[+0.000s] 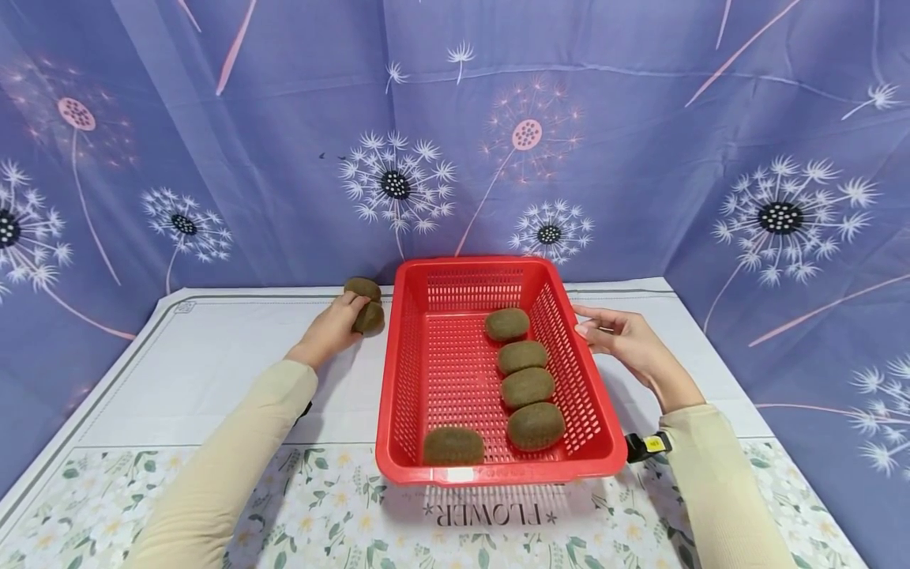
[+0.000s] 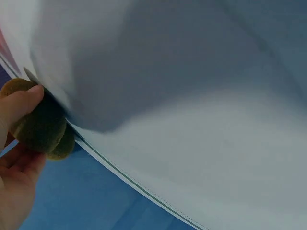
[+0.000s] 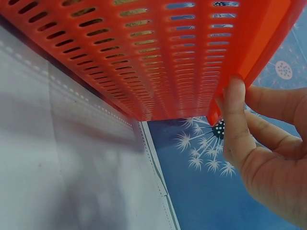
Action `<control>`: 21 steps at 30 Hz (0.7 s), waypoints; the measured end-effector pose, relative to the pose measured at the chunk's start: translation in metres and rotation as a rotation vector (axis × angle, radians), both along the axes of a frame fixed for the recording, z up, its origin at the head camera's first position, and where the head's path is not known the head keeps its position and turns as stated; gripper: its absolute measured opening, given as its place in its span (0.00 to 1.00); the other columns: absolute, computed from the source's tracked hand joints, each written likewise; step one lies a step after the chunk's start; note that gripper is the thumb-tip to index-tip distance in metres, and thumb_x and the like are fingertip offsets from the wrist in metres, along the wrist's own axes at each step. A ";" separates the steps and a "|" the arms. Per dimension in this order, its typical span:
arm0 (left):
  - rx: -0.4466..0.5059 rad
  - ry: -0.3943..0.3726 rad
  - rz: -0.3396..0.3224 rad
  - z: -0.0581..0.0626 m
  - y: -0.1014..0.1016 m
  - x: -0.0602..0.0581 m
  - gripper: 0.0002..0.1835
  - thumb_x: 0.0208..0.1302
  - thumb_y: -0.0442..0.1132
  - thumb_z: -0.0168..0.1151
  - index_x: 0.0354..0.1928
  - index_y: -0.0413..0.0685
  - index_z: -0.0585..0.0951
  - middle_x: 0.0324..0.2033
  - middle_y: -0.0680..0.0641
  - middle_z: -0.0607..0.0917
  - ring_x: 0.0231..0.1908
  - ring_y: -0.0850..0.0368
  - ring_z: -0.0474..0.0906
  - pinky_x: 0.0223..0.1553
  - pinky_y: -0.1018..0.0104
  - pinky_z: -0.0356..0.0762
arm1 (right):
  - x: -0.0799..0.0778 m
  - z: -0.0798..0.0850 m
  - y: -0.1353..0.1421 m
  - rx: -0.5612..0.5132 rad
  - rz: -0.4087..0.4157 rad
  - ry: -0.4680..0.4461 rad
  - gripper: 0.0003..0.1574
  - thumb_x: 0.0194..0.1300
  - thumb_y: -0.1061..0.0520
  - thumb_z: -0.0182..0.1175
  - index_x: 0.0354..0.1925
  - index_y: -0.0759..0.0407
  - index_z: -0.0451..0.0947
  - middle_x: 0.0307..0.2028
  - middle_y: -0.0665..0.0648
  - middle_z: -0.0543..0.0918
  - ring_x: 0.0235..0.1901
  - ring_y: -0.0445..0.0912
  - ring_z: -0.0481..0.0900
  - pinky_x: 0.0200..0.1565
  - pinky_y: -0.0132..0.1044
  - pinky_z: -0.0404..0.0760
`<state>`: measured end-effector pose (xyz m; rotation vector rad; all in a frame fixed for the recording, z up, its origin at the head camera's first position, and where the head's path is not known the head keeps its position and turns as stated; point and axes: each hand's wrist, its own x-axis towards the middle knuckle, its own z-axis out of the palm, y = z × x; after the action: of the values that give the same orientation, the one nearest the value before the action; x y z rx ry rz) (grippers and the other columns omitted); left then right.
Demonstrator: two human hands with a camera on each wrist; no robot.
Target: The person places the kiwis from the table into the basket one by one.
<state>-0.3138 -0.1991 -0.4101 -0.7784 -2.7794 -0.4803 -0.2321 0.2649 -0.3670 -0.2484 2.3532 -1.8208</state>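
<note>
My left hand (image 1: 336,325) grips a brown kiwi (image 1: 369,318) between thumb and fingers, left of the red basket (image 1: 400,348). A second kiwi (image 1: 362,288) sits right behind it, near the back edge of the table. In the left wrist view the thumb lies over one side of the held kiwi (image 2: 41,122), fingertips on its other side. At the basket's right side, my right hand (image 1: 626,344) holds the rim with thumb and fingertips. The right wrist view shows the thumb (image 3: 235,105) against the rim, close to the perforated wall (image 3: 158,72).
Several kiwis (image 1: 528,387) line the basket's right side, and one more kiwi (image 1: 453,446) lies at its front left. A white and floral cloth (image 1: 320,506) covers the table. Purple dandelion-print fabric (image 1: 284,158) hangs behind and on both sides.
</note>
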 end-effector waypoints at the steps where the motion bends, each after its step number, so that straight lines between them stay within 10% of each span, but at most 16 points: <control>1: -0.009 0.000 0.006 0.000 0.000 0.000 0.32 0.43 0.22 0.69 0.55 0.27 0.72 0.49 0.31 0.74 0.51 0.33 0.72 0.53 0.43 0.72 | 0.000 0.000 0.000 -0.002 0.000 -0.001 0.34 0.68 0.58 0.59 0.68 0.67 0.63 0.37 0.49 0.81 0.35 0.42 0.84 0.43 0.35 0.82; 21: 0.067 -0.039 0.043 0.015 -0.002 0.010 0.31 0.51 0.28 0.71 0.58 0.27 0.71 0.54 0.29 0.75 0.54 0.33 0.73 0.56 0.44 0.70 | 0.001 0.000 0.000 0.025 -0.012 0.008 0.34 0.68 0.56 0.60 0.68 0.67 0.63 0.37 0.47 0.83 0.35 0.41 0.84 0.43 0.37 0.82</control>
<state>-0.3038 -0.2013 -0.3953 -0.7000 -2.7931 -0.5832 -0.2311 0.2645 -0.3666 -0.2399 2.3864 -1.7981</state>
